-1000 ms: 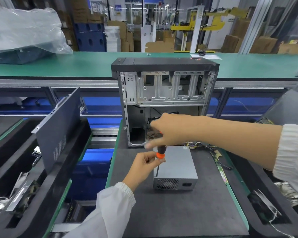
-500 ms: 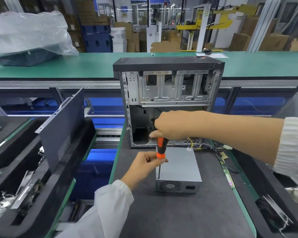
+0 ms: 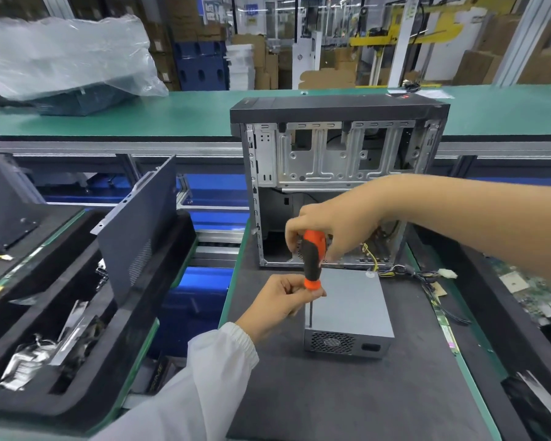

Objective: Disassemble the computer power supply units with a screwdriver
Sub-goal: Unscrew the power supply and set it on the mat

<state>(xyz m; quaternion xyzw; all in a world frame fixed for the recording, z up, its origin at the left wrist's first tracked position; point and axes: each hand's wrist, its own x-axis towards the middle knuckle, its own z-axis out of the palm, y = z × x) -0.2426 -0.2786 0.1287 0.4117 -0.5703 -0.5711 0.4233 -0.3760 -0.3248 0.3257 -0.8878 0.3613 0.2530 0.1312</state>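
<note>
A grey power supply unit (image 3: 352,308) lies on the dark mat, its fan grille facing me. A screwdriver (image 3: 312,259) with a black and orange handle stands upright over its near left corner, the shaft reaching down to the top edge. My right hand (image 3: 334,224) grips the top of the handle from above. My left hand (image 3: 280,300) pinches the orange collar at the base of the handle. Behind the unit stands an open black computer case (image 3: 337,148), and a bundle of cables (image 3: 404,272) runs out of it to the right.
A removed dark side panel (image 3: 140,224) leans in a black foam tray (image 3: 86,370) at the left that holds metal scraps. Another tray with circuit boards (image 3: 535,294) sits on the right. A green conveyor (image 3: 172,113) runs behind, with a plastic-covered crate (image 3: 61,62) on it.
My right hand has slid up to the top of the handle, baring more of the black grip. The left hand stays at the orange collar. The camera view has shifted slightly.
</note>
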